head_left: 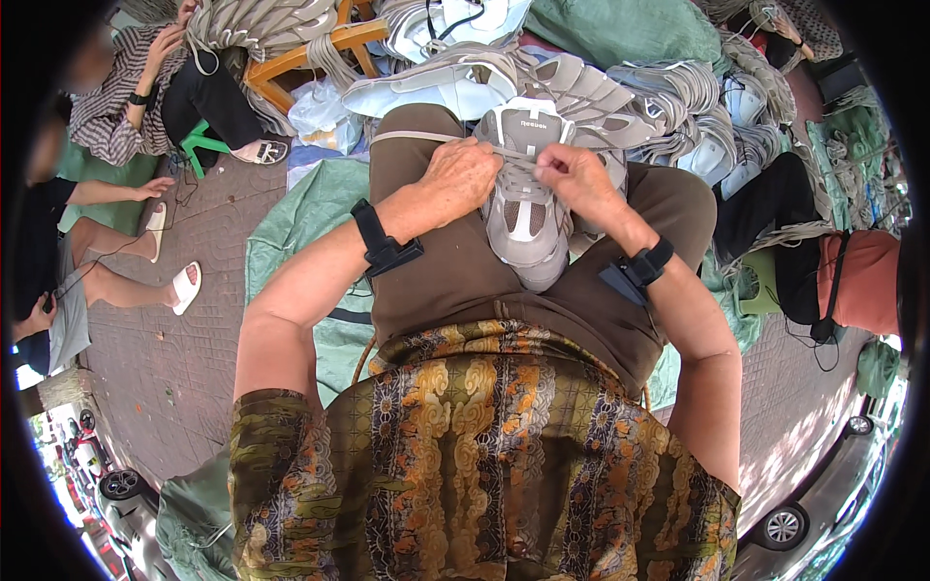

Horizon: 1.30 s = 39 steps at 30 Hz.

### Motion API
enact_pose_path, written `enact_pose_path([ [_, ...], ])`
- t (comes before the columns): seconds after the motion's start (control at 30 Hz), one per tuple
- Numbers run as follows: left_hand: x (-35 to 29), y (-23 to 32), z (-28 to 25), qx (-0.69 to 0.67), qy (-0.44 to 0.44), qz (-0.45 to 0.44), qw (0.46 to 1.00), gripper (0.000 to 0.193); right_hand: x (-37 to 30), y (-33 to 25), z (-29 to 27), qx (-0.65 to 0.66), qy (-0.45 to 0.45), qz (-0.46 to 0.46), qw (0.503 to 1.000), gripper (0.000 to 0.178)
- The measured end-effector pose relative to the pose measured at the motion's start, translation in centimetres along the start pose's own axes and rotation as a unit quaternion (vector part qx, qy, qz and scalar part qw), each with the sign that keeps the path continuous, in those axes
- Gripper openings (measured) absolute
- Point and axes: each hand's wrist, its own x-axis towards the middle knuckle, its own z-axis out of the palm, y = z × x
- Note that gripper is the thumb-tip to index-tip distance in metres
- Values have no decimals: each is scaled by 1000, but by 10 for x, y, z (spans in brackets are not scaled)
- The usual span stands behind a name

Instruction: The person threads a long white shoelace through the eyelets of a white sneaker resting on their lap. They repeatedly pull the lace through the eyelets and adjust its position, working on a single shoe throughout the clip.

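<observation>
A grey and white sneaker [528, 237] rests between my knees, its toe toward me and its tongue away from me. Beige shoelace [519, 174] runs across its eyelets. On the left side of the shoe, my left hand [463, 174] is closed in a pinch on the lace. A loose length of lace trails from there over my left knee. My right hand [583, 182] pinches lace at the shoe's right side, thumb and finger together. The exact lace ends are hidden by my fingers.
Piled shoe uppers [601, 92] lie just beyond my knees, beside a wooden stool [320, 53]. Green sheeting [291, 228] covers ground around me. Two people are at the left, one beside a green stool [201, 145]; another person [857, 281] sits at the right. Cars [785, 523] stand behind.
</observation>
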Motion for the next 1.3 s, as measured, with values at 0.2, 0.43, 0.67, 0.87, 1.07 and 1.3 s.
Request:
enact_pose_path([
  [0.2, -2, -1, -23, 47, 117, -21, 992, 9, 7, 5, -7, 87, 2, 25, 996, 13],
  [0.43, -1, 2, -16, -62, 140, -11, 988, 8, 15, 12, -16, 102, -10, 21, 995, 13],
  [0.67, 5, 2, -13, -6, 156, 11, 988, 5, 19, 9, -23, 164, -12, 62, 984, 9],
  [0.87, 7, 9, -13, -8, 182, -41, 982, 14, 3, 23, -63, 204, -12, 10, 979, 10],
  [1.07, 16, 9, -33, -347, 44, -112, 930, 18, -38, 16, -101, 237, 5, -10, 971, 13],
  [1.3, 16, 2, -30, -454, -7, -89, 887, 14, -51, 1, -116, 223, 28, 38, 974, 14],
])
